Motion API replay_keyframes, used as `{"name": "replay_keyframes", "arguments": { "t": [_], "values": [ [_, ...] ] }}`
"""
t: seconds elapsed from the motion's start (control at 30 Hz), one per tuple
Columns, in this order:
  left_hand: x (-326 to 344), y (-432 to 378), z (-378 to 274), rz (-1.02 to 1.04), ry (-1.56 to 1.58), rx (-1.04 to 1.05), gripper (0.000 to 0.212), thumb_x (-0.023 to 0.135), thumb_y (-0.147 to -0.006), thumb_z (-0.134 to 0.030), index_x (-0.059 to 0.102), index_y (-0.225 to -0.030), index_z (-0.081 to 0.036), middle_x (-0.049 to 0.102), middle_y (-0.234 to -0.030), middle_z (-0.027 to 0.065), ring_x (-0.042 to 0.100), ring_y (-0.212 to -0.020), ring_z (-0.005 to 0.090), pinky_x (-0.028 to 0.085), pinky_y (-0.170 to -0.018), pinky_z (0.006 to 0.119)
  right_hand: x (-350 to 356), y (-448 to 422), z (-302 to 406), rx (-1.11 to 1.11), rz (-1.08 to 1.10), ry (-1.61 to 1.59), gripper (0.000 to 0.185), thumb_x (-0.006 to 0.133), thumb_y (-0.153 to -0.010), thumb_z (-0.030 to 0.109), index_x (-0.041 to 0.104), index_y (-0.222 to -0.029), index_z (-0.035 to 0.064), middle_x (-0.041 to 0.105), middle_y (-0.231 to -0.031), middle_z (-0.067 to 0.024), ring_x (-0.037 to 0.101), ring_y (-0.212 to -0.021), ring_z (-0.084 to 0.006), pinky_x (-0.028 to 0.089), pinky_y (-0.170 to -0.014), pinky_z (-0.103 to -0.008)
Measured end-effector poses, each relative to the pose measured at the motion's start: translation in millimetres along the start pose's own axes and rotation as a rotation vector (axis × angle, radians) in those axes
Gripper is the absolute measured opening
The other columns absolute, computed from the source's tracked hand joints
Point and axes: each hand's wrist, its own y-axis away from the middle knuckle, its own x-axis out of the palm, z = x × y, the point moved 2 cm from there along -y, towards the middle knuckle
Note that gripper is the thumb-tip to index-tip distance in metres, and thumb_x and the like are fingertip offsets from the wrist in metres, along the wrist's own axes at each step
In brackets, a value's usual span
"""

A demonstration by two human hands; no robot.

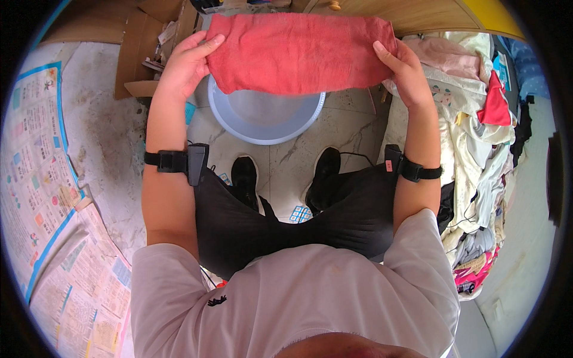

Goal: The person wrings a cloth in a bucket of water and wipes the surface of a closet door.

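Note:
A red cloth, like a folded towel (300, 53), is stretched flat between my two hands. Its left end is pinched by my left hand (190, 60), thumb on top. My right hand (400, 67) grips the other end the same way, its fingers hidden behind the fabric. Below the cloth, a light blue plastic basin (268, 132) stands on the floor. The cloth covers the basin's far part, and what the basin holds is hard to make out.
An open cardboard box (134, 67) stands at the far left. Heaped clothes (465, 134) lie along the right side. A wooden cabinet (429, 18) with a round knob is at the back. Printed posters (40, 134) cover the left wall. My shoes (245, 179) rest on the tiled floor (286, 156).

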Motion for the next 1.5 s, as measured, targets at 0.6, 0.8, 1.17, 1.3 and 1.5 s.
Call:
{"name": "replay_keyframes", "arguments": {
  "t": [0.6, 0.8, 1.17, 1.3, 1.5],
  "values": [
    [-13, 5, -10, -0.234, -0.135, 0.034, 0.038, 0.070, -0.103, -0.026, 0.064, -0.130, -0.001, 0.072, -0.118, 0.0056, 0.067, -0.107, 0.0133, 0.054, -0.091, 0.031, 14, -17, -23, -0.126, -0.055, 0.007, 0.031, 0.067, -0.105, 0.022, 0.067, -0.128, 0.0014, 0.076, -0.100, -0.0055, 0.068, -0.088, -0.0094, 0.053, -0.075, -0.0264],
    [26, 4, 11, -0.083, -0.220, 0.182, 0.061, 0.076, -0.096, -0.018, 0.051, -0.146, 0.005, 0.070, -0.124, 0.0149, 0.069, -0.108, 0.0195, 0.056, -0.091, 0.032, 50, -18, -45, -0.183, -0.129, 0.486, 0.042, 0.071, -0.100, 0.028, 0.065, -0.128, -0.0020, 0.076, -0.091, -0.0150, 0.072, -0.076, -0.0165, 0.056, -0.070, -0.0323],
    [108, 23, 56, 0.111, -0.746, 0.270, 0.058, 0.077, -0.090, -0.027, 0.061, -0.140, -0.003, 0.073, -0.116, 0.0148, 0.072, -0.096, 0.0244, 0.058, -0.086, 0.036, 125, -6, -63, 0.096, 0.012, 0.125, 0.046, 0.063, -0.105, 0.037, 0.068, -0.127, -0.0026, 0.077, -0.091, -0.0161, 0.073, -0.069, -0.0220, 0.057, -0.068, -0.0353],
    [111, 23, 50, 0.216, -0.703, 0.212, 0.049, 0.070, -0.092, -0.025, 0.063, -0.135, -0.003, 0.072, -0.116, 0.0141, 0.071, -0.100, 0.0253, 0.057, -0.089, 0.037, 125, -7, -57, 0.029, 0.002, 0.209, 0.057, 0.067, -0.103, 0.045, 0.066, -0.130, -0.0046, 0.076, -0.093, -0.0123, 0.070, -0.073, -0.0157, 0.055, -0.065, -0.0296],
    [90, 4, 47, 0.155, -0.194, 0.036, 0.041, 0.062, -0.097, -0.027, 0.066, -0.133, -0.008, 0.070, -0.114, 0.0054, 0.065, -0.106, 0.0169, 0.052, -0.088, 0.032, 104, -9, -54, -0.019, 0.017, 0.148, 0.045, 0.070, -0.102, 0.036, 0.069, -0.123, -0.0039, 0.076, -0.095, -0.0088, 0.066, -0.076, -0.0120, 0.053, -0.068, -0.0296]
  ]
}}
